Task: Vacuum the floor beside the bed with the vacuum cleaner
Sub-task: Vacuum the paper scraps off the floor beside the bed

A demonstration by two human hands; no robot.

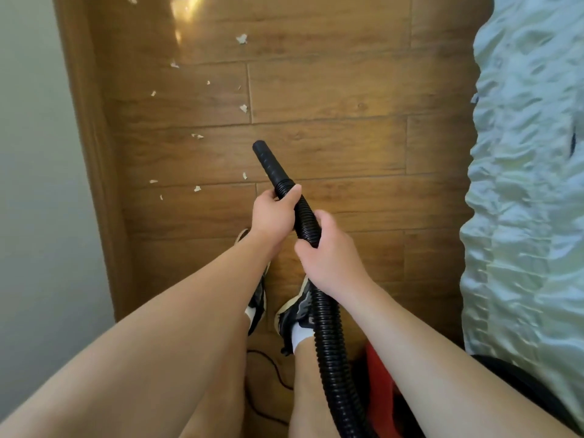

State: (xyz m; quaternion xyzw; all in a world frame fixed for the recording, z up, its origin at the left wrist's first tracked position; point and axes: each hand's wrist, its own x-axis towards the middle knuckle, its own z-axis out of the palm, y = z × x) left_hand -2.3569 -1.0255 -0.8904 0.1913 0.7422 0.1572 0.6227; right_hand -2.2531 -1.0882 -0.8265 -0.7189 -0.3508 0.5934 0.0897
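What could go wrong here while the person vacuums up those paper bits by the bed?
1. The thin cord lies on the floor by the shoes; a step back might catch it.
2. Most paper scraps lie left of the nozzle, toward the wall; some could be missed.
3. The bed cover hangs close on the right; suction might grab it if the hose, gripped by left hand and right hand, swings there.

Floor: wood-look planks (331, 90) are running crosswise, catching glare at the top.
Scraps: small white bits (241, 38) are lying scattered over the left half, near the skirting (94, 153).
Shoes: two trainers (292, 314) are standing side by side.
Cord: a thin black cable (271, 371) is trailing behind them.
Vacuum cleaner: its red body (377, 374) is sitting lower right, beside the bed (521, 184).
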